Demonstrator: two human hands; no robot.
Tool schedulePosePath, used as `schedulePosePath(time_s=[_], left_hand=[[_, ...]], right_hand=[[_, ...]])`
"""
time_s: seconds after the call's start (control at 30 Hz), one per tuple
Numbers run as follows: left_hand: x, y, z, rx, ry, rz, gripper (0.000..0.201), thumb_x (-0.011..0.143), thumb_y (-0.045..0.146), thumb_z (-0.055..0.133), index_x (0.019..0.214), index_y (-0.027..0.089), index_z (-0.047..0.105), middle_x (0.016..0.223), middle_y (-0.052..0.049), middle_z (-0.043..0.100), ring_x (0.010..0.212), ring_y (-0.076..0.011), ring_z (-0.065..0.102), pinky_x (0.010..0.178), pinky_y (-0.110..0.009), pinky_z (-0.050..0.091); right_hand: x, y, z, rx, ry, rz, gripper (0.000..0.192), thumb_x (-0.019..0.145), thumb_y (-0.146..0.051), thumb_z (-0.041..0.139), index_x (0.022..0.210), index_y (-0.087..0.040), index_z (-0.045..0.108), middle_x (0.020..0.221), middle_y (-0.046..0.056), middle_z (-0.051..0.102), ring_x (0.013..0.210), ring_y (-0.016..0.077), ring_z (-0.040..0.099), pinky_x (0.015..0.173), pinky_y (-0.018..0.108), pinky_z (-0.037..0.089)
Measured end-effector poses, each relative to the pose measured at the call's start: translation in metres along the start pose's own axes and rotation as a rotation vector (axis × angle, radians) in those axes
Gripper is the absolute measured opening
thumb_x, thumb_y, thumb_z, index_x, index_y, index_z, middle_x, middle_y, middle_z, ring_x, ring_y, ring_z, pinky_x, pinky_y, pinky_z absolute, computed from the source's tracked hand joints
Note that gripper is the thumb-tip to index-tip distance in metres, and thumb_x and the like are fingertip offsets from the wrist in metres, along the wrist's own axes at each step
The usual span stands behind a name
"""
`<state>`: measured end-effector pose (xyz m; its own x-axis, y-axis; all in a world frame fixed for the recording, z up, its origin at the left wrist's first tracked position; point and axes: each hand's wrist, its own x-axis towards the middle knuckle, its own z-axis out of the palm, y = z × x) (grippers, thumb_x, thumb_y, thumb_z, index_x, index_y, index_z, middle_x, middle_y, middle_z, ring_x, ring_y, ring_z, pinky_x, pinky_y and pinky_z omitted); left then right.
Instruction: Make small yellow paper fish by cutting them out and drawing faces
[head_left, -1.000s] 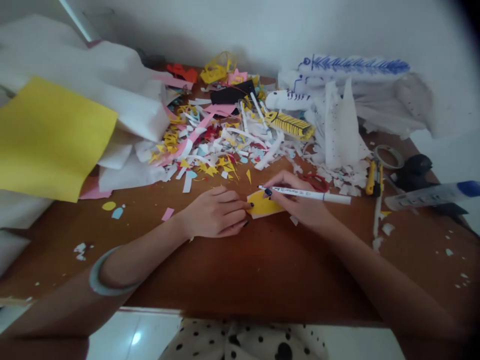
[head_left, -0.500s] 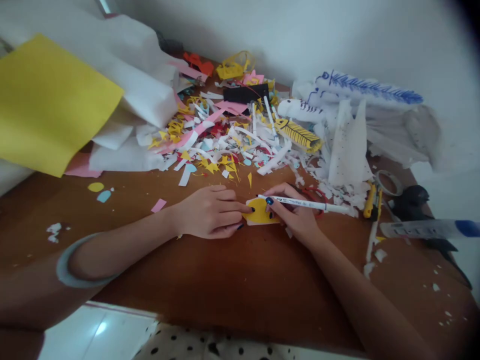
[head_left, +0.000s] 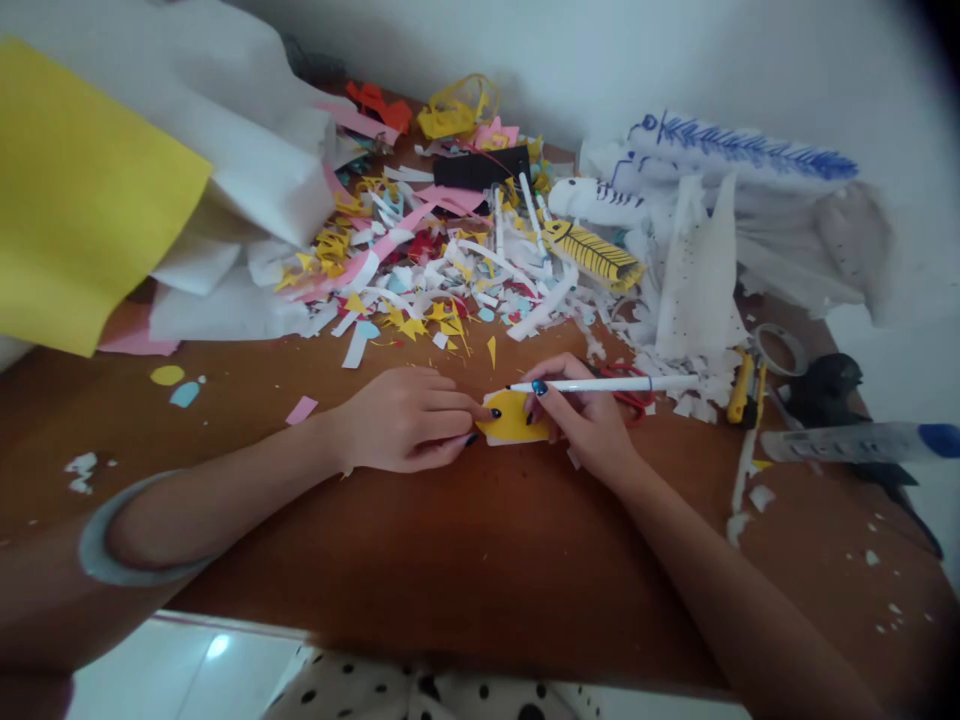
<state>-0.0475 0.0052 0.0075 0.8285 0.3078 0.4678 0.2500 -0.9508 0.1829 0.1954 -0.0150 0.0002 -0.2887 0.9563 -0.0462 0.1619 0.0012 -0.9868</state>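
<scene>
Near the table's middle lies a small yellow paper piece with a white layer showing along its edges. My left hand presses its index fingertip onto the left end, other fingers curled and the thumb close by. In my right hand a white marker pen is pinched between thumb and fingers, lying almost level. Its dark tip points left, just above the paper's upper edge; whether it touches cannot be told. Some right fingertips rest on the paper's right end. Partly behind this hand are red-handled scissors.
Paper scraps are heaped at the back. A yellow sheet and white wrapping stand left. On the right are a yellow cutter, a tape roll, a clear tube and a striped yellow paper shape.
The view has shifted slightly, moving most things a little left and up. The marker has tilted closer to level, its tip still near the paper's upper edge. Both hands keep their hold.
</scene>
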Motion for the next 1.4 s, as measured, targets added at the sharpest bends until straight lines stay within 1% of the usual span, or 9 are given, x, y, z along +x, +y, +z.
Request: schedulePosePath(time_s=[0.13, 0.27, 0.33, 0.6, 0.83, 0.97, 1.17, 1.3, 1.4], left_hand=[[-0.002, -0.001, 0.001, 0.026, -0.009, -0.001, 0.021, 0.092, 0.019, 0.044, 0.078, 0.020, 0.060, 0.096, -0.006, 0.076, 0.065, -0.0125, 0.062, 0.062, -0.027, 0.044], [-0.002, 0.001, 0.000, 0.029, -0.021, -0.007, 0.021, 0.092, 0.020, 0.044, 0.079, 0.019, 0.060, 0.093, -0.006, 0.076, 0.067, -0.0124, 0.064, 0.064, -0.026, 0.047], [-0.001, 0.003, -0.002, 0.017, -0.011, -0.022, 0.021, 0.091, 0.018, 0.043, 0.076, 0.019, 0.058, 0.092, -0.006, 0.076, 0.064, -0.0122, 0.064, 0.061, -0.026, 0.046], [-0.003, 0.005, -0.003, -0.016, -0.016, -0.079, 0.017, 0.091, 0.015, 0.043, 0.089, 0.020, 0.059, 0.093, -0.006, 0.075, 0.070, -0.0127, 0.070, 0.063, -0.025, 0.049], [-0.002, 0.004, -0.002, -0.022, -0.005, -0.072, 0.017, 0.091, 0.016, 0.044, 0.087, 0.019, 0.060, 0.093, -0.005, 0.076, 0.070, -0.0119, 0.069, 0.062, -0.024, 0.048], [-0.002, 0.004, -0.002, -0.010, -0.007, -0.058, 0.017, 0.092, 0.016, 0.044, 0.087, 0.019, 0.060, 0.096, -0.005, 0.076, 0.070, -0.0114, 0.069, 0.064, -0.024, 0.047], [-0.003, 0.003, 0.000, -0.007, -0.021, -0.050, 0.016, 0.092, 0.017, 0.046, 0.090, 0.019, 0.061, 0.099, -0.004, 0.076, 0.073, -0.0108, 0.070, 0.066, -0.024, 0.048], [-0.003, 0.003, 0.001, 0.011, -0.023, -0.044, 0.016, 0.092, 0.018, 0.047, 0.088, 0.020, 0.062, 0.099, -0.003, 0.076, 0.078, -0.0100, 0.071, 0.066, -0.022, 0.048], [-0.003, 0.003, 0.002, 0.037, -0.027, -0.037, 0.017, 0.092, 0.019, 0.046, 0.085, 0.020, 0.062, 0.098, -0.003, 0.076, 0.074, -0.0100, 0.070, 0.062, -0.022, 0.046]], right_hand=[[0.001, -0.006, -0.003, -0.034, -0.026, -0.020, 0.018, 0.090, -0.036, 0.058, 0.103, -0.023, 0.063, 0.091, 0.002, 0.063, 0.065, 0.0094, 0.057, 0.043, 0.015, 0.046], [0.001, -0.007, -0.002, -0.027, -0.036, 0.002, 0.016, 0.089, -0.036, 0.060, 0.095, -0.022, 0.064, 0.082, 0.001, 0.062, 0.056, 0.0077, 0.052, 0.042, 0.015, 0.044], [0.001, -0.006, -0.001, -0.003, -0.029, 0.021, 0.018, 0.089, -0.038, 0.060, 0.091, -0.021, 0.062, 0.078, 0.000, 0.061, 0.053, 0.0073, 0.049, 0.041, 0.016, 0.042], [0.003, -0.003, 0.003, 0.071, -0.034, 0.027, 0.022, 0.087, -0.042, 0.061, 0.092, -0.021, 0.060, 0.082, 0.001, 0.060, 0.058, 0.0085, 0.052, 0.041, 0.016, 0.042], [0.003, -0.001, 0.002, 0.118, -0.024, 0.051, 0.027, 0.088, -0.046, 0.059, 0.099, -0.021, 0.059, 0.078, 0.000, 0.063, 0.059, 0.0095, 0.057, 0.043, 0.016, 0.044], [0.003, -0.001, 0.001, 0.137, -0.043, 0.045, 0.030, 0.089, -0.048, 0.058, 0.102, -0.021, 0.058, 0.081, 0.000, 0.066, 0.054, 0.0077, 0.056, 0.042, 0.016, 0.043], [0.001, 0.002, 0.003, 0.103, -0.024, 0.031, 0.025, 0.089, -0.046, 0.059, 0.089, -0.021, 0.052, 0.064, -0.004, 0.059, 0.053, 0.0093, 0.055, 0.041, 0.017, 0.040], [0.000, 0.004, 0.004, -0.013, -0.011, -0.019, 0.023, 0.090, -0.045, 0.057, 0.091, -0.023, 0.050, 0.070, -0.003, 0.060, 0.060, 0.0116, 0.057, 0.045, 0.020, 0.041], [-0.001, 0.004, 0.004, -0.123, 0.003, -0.068, 0.021, 0.091, -0.043, 0.056, 0.090, -0.022, 0.053, 0.071, -0.002, 0.057, 0.059, 0.0109, 0.053, 0.051, 0.022, 0.041]])
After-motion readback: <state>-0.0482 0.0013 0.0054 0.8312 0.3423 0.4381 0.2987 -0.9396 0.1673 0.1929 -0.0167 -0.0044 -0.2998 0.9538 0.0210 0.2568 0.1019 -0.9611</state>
